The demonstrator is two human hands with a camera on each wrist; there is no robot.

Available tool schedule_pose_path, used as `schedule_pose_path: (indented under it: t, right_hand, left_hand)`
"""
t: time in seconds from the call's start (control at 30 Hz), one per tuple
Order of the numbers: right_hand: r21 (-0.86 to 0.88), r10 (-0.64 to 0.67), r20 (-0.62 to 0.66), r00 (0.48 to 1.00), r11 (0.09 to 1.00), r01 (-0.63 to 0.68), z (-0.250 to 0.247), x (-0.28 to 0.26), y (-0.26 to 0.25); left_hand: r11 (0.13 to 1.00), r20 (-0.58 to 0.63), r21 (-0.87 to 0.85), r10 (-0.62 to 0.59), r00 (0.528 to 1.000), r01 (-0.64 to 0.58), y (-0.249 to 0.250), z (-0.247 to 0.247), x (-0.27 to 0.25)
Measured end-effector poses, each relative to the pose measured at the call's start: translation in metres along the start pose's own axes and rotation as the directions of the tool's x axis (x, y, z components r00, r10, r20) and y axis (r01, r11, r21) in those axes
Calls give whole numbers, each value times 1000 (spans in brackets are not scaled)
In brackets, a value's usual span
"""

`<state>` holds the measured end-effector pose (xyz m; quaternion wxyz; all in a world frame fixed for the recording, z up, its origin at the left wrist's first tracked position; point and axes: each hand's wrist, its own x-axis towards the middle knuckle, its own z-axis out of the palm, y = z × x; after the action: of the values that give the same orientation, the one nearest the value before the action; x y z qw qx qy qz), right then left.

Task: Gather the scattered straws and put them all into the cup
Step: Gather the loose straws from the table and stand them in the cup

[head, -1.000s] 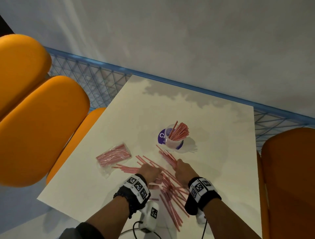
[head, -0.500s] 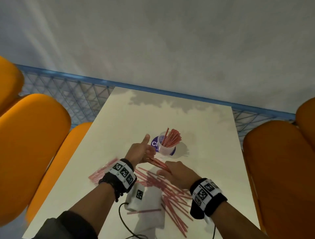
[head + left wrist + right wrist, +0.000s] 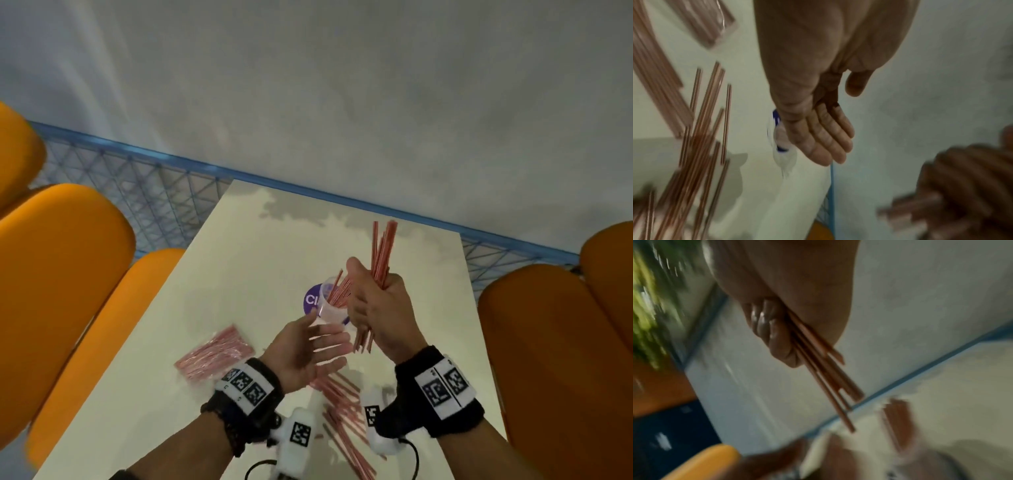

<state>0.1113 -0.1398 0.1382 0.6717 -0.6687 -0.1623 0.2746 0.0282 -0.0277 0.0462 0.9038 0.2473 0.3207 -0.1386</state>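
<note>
My right hand (image 3: 378, 301) is raised above the table and grips a bundle of red straws (image 3: 383, 253) upright, their tops fanning up and their lower ends poking out below the fist; the same bundle (image 3: 824, 374) shows in the right wrist view. Just left of it stands the clear plastic cup (image 3: 330, 306), with several straws inside. My left hand (image 3: 315, 349) hovers flat and empty below the cup, its fingers (image 3: 826, 144) straight. Loose straws (image 3: 342, 411) lie scattered on the table between my wrists.
A clear packet of straws (image 3: 214, 354) lies at the table's left side. The cream table (image 3: 246, 274) has a purple round sticker (image 3: 311, 299) under the cup. Orange chairs (image 3: 61, 274) flank both sides, and a blue wire fence (image 3: 144, 185) runs behind.
My right hand has lifted off the table with a bundle of straws and turned them upright beside the cup. My left hand let go and opened flat beneath the cup.
</note>
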Motion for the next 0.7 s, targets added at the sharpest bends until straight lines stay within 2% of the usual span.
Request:
schedule_pose_path:
  t: [0.13,0.27,0.5,0.7]
  right_hand:
    - [198,-86,-38,996,976,91,26,-4,-13]
    - [201,-124,-15,992,972,125,32,-6,-6]
    - [13,-226,-37,973,974,227,31,-6,11]
    - [38,-198,-121,973,978,203,36,-5,18]
  left_hand:
    - [992,175,-103,-57,983,76,-10,26,-4]
    - [971,296,-215,-38,954,106,-7,28,-6]
    - [952,309,-278,-36,950,127,-5,25,-13]
    - [936,327,-325,-20,945,133,-6,24,-15]
